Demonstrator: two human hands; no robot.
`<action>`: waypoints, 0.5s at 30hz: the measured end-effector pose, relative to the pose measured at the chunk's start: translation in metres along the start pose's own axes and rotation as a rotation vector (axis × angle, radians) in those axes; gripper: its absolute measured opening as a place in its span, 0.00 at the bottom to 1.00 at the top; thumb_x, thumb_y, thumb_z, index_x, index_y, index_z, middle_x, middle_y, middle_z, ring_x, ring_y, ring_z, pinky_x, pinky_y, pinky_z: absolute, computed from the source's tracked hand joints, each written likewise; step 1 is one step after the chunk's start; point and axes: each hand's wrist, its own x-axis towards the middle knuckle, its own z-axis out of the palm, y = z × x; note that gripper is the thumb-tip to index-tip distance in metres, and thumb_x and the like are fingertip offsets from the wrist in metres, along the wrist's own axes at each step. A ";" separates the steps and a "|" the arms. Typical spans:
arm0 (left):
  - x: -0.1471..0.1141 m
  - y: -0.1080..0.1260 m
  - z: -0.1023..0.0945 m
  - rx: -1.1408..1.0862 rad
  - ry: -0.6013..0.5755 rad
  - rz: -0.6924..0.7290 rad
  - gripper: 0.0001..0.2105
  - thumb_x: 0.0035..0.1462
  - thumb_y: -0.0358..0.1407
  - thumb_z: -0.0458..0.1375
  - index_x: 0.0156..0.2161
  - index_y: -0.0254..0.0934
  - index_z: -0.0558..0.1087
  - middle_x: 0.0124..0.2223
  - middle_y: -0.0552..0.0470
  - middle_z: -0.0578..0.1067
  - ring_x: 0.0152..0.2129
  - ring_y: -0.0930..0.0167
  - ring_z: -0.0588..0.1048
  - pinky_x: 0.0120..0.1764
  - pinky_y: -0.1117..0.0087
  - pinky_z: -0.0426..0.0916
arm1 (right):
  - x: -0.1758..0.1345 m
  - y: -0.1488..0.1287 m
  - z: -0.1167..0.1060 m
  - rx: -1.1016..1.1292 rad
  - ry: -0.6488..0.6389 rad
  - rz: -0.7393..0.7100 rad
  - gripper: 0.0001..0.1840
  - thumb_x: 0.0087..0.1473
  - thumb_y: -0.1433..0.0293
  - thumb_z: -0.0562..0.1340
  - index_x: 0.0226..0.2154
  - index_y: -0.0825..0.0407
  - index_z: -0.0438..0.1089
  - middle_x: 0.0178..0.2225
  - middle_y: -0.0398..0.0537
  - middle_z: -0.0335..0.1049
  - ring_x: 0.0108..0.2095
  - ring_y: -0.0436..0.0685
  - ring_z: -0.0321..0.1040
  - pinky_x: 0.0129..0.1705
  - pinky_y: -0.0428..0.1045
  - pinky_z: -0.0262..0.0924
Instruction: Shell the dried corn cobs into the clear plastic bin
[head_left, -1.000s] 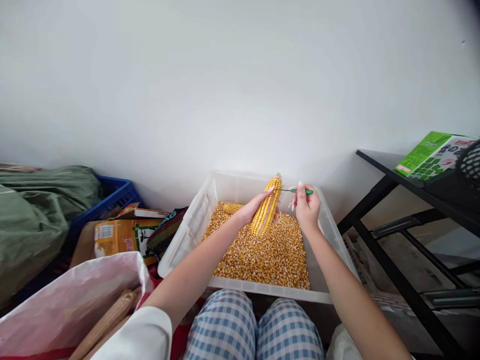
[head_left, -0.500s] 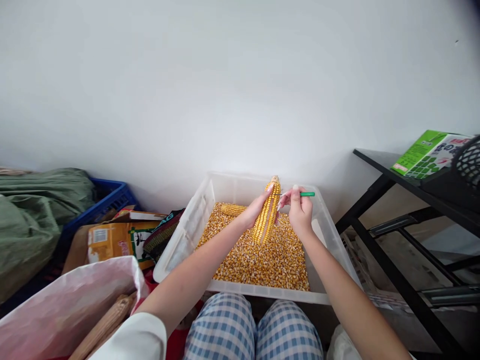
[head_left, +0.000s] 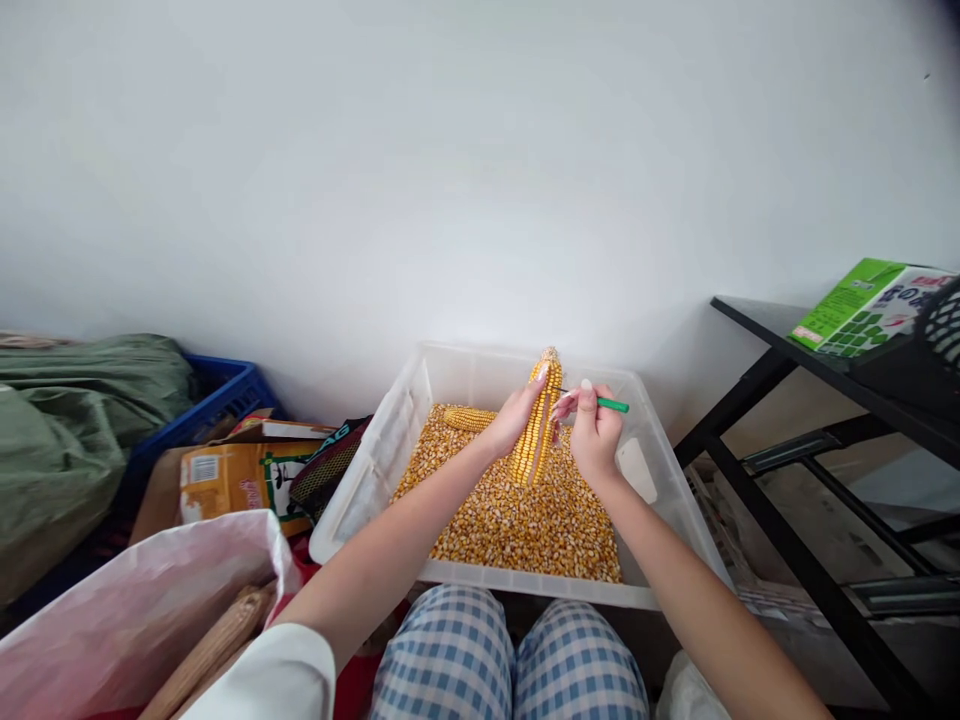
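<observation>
My left hand [head_left: 517,415] is closed round an ear of corn [head_left: 534,440], holding it upright and a little tilted above a bin of kernels. A bare strip without kernels runs down the ear's right side. In my right hand [head_left: 596,425] is a thin tool with a green handle [head_left: 613,405]; its dark shaft points left at the upper part of the ear. Whether the tip touches the cob I cannot tell. Loose corn kernels [head_left: 525,535] cover much of the bin floor, and a second ear of corn [head_left: 469,419] lies on them at the back left.
The translucent plastic bin [head_left: 544,597] stands against the white wall, just beyond my knees. At left are a sack holding bare cobs [head_left: 214,645], a cardboard box and a blue crate [head_left: 232,385]. A black metal rack [head_left: 750,480] with a green carton [head_left: 855,305] rises at right.
My right hand has shifted slightly, and the green handle now slants down to the right instead of lying level. The left hand still holds the ear in nearly the same place.
</observation>
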 end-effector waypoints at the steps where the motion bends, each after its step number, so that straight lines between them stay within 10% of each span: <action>1: 0.000 0.000 0.000 0.012 -0.007 0.029 0.26 0.49 0.58 0.45 0.27 0.32 0.64 0.22 0.51 0.68 0.17 0.73 0.69 0.24 0.70 0.68 | -0.001 0.000 0.001 0.007 0.007 0.001 0.17 0.55 0.59 0.50 0.24 0.53 0.61 0.20 0.42 0.64 0.19 0.47 0.63 0.25 0.45 0.61; 15: -0.008 0.006 0.008 0.257 0.124 0.268 0.23 0.53 0.53 0.43 0.21 0.34 0.61 0.20 0.54 0.65 0.21 0.74 0.65 0.31 0.72 0.64 | -0.012 0.001 0.009 0.073 0.036 0.048 0.17 0.55 0.58 0.49 0.24 0.52 0.60 0.20 0.42 0.63 0.21 0.48 0.64 0.25 0.45 0.61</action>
